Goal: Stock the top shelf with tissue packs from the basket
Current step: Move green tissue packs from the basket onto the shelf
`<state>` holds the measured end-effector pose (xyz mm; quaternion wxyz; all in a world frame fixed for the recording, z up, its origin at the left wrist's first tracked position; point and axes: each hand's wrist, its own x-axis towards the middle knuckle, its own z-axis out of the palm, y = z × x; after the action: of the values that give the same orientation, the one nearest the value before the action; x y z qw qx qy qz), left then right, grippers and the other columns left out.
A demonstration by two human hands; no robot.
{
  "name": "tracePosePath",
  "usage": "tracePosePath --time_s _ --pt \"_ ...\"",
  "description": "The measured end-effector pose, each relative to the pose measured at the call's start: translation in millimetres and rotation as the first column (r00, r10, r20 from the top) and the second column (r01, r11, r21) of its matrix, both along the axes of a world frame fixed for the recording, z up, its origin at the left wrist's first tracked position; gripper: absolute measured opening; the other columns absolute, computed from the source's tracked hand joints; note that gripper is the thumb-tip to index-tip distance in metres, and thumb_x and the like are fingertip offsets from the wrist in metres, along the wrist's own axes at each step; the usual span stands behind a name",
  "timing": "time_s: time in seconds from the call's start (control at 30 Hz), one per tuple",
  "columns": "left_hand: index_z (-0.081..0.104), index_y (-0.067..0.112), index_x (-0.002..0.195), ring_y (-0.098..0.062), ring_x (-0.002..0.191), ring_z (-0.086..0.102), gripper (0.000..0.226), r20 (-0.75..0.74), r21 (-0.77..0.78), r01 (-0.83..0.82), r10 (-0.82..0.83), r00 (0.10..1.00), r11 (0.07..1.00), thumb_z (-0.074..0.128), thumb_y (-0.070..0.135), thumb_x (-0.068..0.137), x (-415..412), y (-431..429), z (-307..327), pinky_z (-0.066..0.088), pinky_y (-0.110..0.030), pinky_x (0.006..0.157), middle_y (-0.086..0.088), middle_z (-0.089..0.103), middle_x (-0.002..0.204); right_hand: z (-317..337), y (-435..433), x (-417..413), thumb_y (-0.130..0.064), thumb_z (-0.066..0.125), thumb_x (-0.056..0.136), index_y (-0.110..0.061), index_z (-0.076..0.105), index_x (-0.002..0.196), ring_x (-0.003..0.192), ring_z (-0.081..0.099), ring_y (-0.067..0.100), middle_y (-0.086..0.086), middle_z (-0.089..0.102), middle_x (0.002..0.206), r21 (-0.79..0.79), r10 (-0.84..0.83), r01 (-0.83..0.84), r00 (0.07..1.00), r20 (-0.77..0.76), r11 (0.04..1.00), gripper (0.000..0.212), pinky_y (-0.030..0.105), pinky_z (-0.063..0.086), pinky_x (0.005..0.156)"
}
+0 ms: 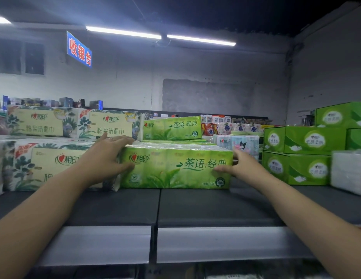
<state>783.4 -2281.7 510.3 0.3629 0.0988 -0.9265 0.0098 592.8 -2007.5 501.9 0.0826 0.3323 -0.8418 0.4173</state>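
A green tissue pack (175,170) lies on the dark top shelf (195,206), its long printed face toward me. My left hand (104,158) holds its left end, fingers over the top edge and thumb on the front face. My right hand (239,165) holds its right end, thumb pressed on the front and fingers behind the corner. A second green tissue pack (172,127) stands behind it, farther back. The basket is out of sight.
Cream floral tissue packs (44,164) fill the shelf at left, right beside the held pack. Green boxes (300,156) are stacked at right, with a white pack (348,172) at the far right. Pastel packs (240,142) sit behind. Bare shelf runs along the front edge.
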Motion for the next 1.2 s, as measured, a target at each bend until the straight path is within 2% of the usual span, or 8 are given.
tracePosePath --time_s 0.07,0.13,0.3,0.57,0.7,0.9,1.03,1.2 --pt "0.04 0.019 0.144 -0.023 0.137 0.038 0.07 -0.017 -0.007 0.013 -0.013 1.0 1.0 0.069 0.042 0.084 1.2 3.0 1.0 -0.01 -0.025 0.11 -0.002 0.042 0.149 5.4 2.3 2.8 -0.035 0.077 0.074 -0.012 0.008 0.152 0.136 0.038 0.022 0.006 0.032 0.153 -0.123 0.016 -0.018 1.0 -0.022 0.992 0.107 0.036 0.033 0.108" --pt "0.038 0.02 0.146 -0.024 0.141 0.031 0.069 -0.011 -0.003 0.006 -0.006 1.0 1.0 0.067 0.038 0.085 1.3 5.5 1.4 -0.01 -0.022 0.107 -0.002 0.04 0.151 6.9 5.0 3.8 -0.032 0.076 0.076 -0.015 0.003 0.153 0.136 0.037 0.02 0.006 0.029 0.155 -0.19 0.039 -0.045 0.999 -0.033 0.981 0.107 0.033 0.033 0.107" --pt "0.039 0.02 0.144 -0.027 0.135 0.04 0.065 0.016 0.015 -0.005 0.005 1.0 1.0 0.065 0.038 0.087 0.9 3.1 -0.3 -0.01 -0.023 0.11 -0.005 0.049 0.144 4.8 6.8 2.9 -0.036 0.076 0.075 -0.024 0.018 0.151 0.137 0.037 0.017 0.001 0.03 0.155 -0.14 0.039 -0.056 0.992 -0.118 0.989 0.097 0.036 0.031 0.109" --pt "0.037 0.021 0.146 -0.024 0.141 0.032 0.069 0.013 0.016 0.02 -0.02 1.0 1.0 0.067 0.037 0.086 2.6 5.5 -0.4 -0.008 -0.023 0.11 -0.004 0.038 0.152 6.1 7.8 3.2 -0.033 0.072 0.081 -0.037 0.031 0.146 0.138 0.034 0.015 -0.005 0.035 0.151 -0.134 0.059 -0.09 0.974 -0.217 0.987 0.076 0.036 0.028 0.112" --pt "0.04 0.023 0.144 -0.025 0.139 0.035 0.06 -0.049 0.065 0.094 -0.091 0.995 0.993 0.065 0.029 0.09 3.5 14.6 3.4 0.008 -0.032 0.118 0.0 0.043 0.148 4.9 9.2 3.1 -0.019 0.059 0.093 -0.032 0.042 0.141 0.134 0.04 0.017 -0.002 0.042 0.146 -0.166 0.032 -0.08 0.962 -0.271 0.983 0.053 0.037 0.032 0.111" --pt "0.034 0.028 0.147 -0.019 0.13 0.044 0.065 -0.043 0.108 0.117 -0.113 0.993 0.987 0.065 0.03 0.089 1.0 23.4 12.4 0.032 -0.033 0.107 0.001 0.046 0.146 7.0 7.0 1.4 -0.002 0.044 0.095 -0.025 0.052 0.134 0.116 0.053 0.02 0.007 0.051 0.137 -0.272 -0.02 -0.056 0.963 -0.269 0.961 0.046 0.023 0.042 0.078" --pt "0.035 0.027 0.147 -0.014 0.135 0.038 0.064 -0.105 0.227 0.18 -0.16 0.982 0.957 0.065 0.025 0.09 7.3 24.9 19.0 0.029 -0.029 0.109 0.006 0.039 0.15 6.9 6.8 2.7 0.001 0.042 0.094 -0.021 0.055 0.13 0.106 0.053 0.014 0.004 0.054 0.13 -0.309 -0.037 -0.054 0.959 -0.279 0.949 0.044 0.022 0.043 0.071" --pt "0.043 0.026 0.142 -0.007 0.129 0.043 0.048 -0.252 0.427 0.323 -0.232 0.94 0.845 0.055 0.019 0.096 21.6 32.2 22.3 0.035 -0.025 0.103 0.008 0.046 0.143 11.4 7.6 7.9 0.002 0.043 0.093 -0.019 0.059 0.123 0.103 0.052 0.012 -0.003 0.058 0.12 -0.321 0.011 -0.097 0.966 -0.257 0.942 0.04 0.026 0.04 0.085"
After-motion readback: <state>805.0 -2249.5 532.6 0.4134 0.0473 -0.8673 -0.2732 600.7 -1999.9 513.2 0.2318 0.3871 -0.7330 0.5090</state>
